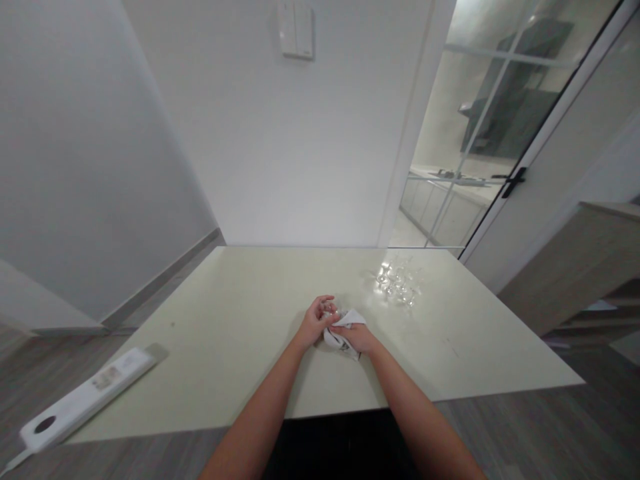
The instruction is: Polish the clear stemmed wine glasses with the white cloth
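Both hands meet over the near middle of the pale table. The fingers of my left hand curl round a small clear, shiny piece; its kind is too small to make out. My right hand grips a white cloth, which is bunched up against the clear piece and the left fingers. Part of the cloth hangs below the hands, with a darker pattern on it. Behind and to the right, a loose cluster of clear, glassy pieces lies on the table and glints.
A white power strip lies across the table's front left corner, its cord running off left. A white wall with a switch stands behind. At right are a glass-paned door and a wooden shelf unit.
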`<state>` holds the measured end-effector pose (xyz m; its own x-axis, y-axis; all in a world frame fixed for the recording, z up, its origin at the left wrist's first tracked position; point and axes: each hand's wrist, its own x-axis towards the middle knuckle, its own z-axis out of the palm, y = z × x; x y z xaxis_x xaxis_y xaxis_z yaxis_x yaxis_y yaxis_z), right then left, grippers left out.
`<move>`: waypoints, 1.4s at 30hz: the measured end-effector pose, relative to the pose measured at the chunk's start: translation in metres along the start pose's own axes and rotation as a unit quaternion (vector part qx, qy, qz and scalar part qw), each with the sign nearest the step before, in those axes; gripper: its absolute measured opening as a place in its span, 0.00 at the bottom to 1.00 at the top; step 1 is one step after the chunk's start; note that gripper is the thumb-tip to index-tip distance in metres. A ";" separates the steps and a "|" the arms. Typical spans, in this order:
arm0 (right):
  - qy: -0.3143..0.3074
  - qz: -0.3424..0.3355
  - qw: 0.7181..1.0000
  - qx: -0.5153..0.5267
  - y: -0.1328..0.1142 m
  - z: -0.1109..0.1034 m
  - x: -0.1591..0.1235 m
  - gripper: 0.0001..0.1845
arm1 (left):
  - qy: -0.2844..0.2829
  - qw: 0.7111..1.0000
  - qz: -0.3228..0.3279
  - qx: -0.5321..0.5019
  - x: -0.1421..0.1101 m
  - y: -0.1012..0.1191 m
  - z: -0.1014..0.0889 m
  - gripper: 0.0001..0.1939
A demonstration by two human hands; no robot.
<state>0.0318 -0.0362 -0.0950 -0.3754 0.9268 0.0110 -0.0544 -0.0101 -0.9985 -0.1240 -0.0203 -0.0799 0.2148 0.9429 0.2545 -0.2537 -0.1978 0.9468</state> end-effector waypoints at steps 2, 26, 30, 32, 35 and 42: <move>0.008 0.002 1.000 0.011 0.001 -0.001 0.000 0.22 | -0.010 1.000 -0.019 -0.020 0.000 0.001 0.000 0.30; 0.005 0.003 0.999 -0.039 0.008 -0.008 0.001 0.23 | 0.001 0.998 -0.027 -0.063 -0.002 0.004 0.000 0.27; 0.002 0.003 0.999 -0.036 0.010 -0.008 0.002 0.23 | 0.025 1.000 -0.011 -0.011 -0.001 0.001 0.001 0.27; 0.009 0.013 0.999 -0.036 0.011 -0.008 0.002 0.23 | 0.028 0.999 -0.018 -0.004 0.000 0.001 0.001 0.26; 0.014 0.021 0.999 -0.029 0.011 -0.007 0.002 0.24 | 0.022 0.999 -0.025 -0.021 -0.001 0.002 0.002 0.26; 0.024 0.042 0.999 0.008 0.009 -0.006 0.002 0.23 | 0.014 0.998 -0.041 -0.048 0.000 0.003 0.000 0.26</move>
<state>0.0361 -0.0326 -0.1046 -0.3340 0.9396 -0.0752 -0.0399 -0.0938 -0.9948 -0.1247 -0.0210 -0.0774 0.2114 0.9624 0.1704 -0.3258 -0.0950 0.9406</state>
